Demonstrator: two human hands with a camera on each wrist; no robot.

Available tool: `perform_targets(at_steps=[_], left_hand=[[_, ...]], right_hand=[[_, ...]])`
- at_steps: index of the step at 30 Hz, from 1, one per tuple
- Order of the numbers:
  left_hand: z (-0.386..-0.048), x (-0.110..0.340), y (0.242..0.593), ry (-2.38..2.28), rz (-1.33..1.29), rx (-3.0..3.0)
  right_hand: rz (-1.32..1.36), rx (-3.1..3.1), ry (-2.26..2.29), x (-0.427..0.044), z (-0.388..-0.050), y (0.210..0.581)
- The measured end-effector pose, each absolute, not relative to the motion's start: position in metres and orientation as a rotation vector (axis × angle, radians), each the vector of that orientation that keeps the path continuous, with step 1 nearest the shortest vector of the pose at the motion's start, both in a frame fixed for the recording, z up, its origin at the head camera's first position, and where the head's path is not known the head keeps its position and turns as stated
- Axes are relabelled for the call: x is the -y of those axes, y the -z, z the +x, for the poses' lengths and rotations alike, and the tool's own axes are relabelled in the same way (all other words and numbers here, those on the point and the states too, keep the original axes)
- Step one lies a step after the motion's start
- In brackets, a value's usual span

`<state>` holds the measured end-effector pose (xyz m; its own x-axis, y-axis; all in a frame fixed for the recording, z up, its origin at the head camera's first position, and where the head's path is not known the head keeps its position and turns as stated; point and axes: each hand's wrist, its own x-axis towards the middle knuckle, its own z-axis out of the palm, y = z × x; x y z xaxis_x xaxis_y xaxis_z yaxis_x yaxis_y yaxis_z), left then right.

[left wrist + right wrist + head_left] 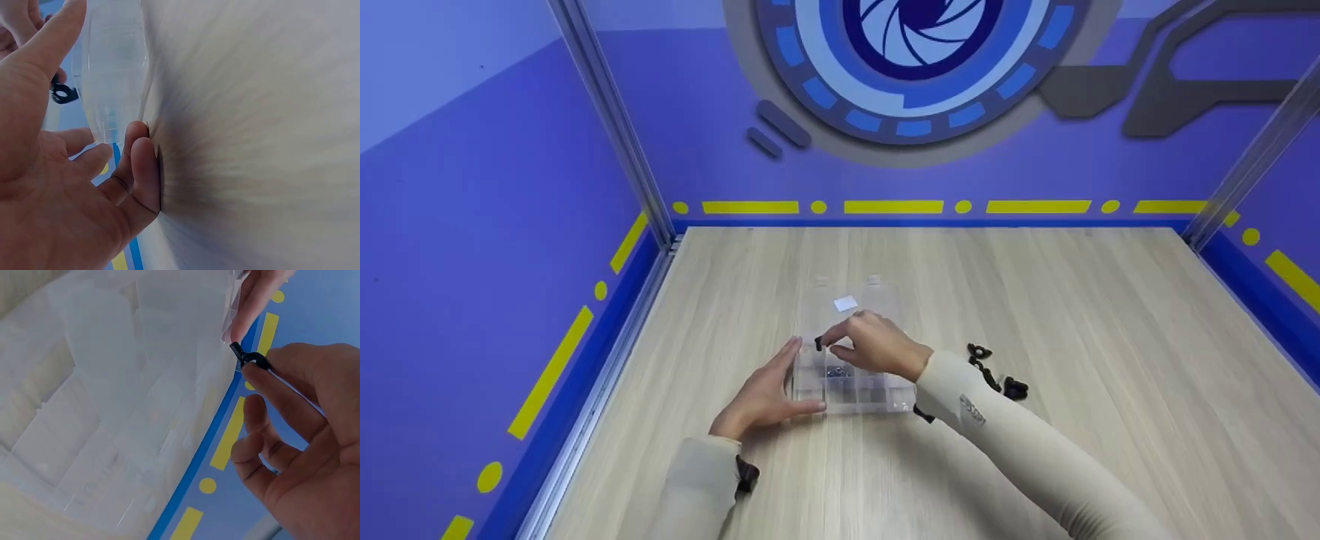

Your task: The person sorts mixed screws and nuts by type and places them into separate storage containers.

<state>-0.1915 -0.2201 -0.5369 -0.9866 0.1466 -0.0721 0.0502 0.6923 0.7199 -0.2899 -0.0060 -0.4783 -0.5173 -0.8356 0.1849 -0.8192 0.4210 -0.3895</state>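
A clear plastic compartment box point(855, 409) lies on the table with its transparent lid point(877, 296) folded open toward the back. My left hand point(757, 394) rests against the box's left side, thumb extended along the front edge and fingers reaching toward the far left corner. Over the back left compartment, my right hand point(877, 341) pinches a small black part point(256, 359) between thumb and index finger. That part has a curved, ring-like section and a short straight end. Small shiny metal pieces point(838, 372) sit in a middle compartment. The right hand hides several compartments.
Several black parts point(1015, 388) lie loose on the wooden table point(1110, 390) right of the box, near my right forearm; one point(979, 351) is farther back. A white label point(846, 303) is on the lid. Blue walls with metal frame posts point(619, 120) border the table.
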Motion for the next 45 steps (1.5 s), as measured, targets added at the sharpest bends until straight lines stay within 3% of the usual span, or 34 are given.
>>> perform_targets(at_steps=[25, 45], left_hand=[[-0.192, 0.220, 0.536, -1.182, 0.209, -2.785], [-0.191, 0.221, 0.536, -1.183, 0.176, -2.786]], right_hand=[[-1.578, -2.496, 0.554, 0.036, -0.292, 0.495], [-1.582, -2.509, 0.603, 0.025, -0.291, 0.497]])
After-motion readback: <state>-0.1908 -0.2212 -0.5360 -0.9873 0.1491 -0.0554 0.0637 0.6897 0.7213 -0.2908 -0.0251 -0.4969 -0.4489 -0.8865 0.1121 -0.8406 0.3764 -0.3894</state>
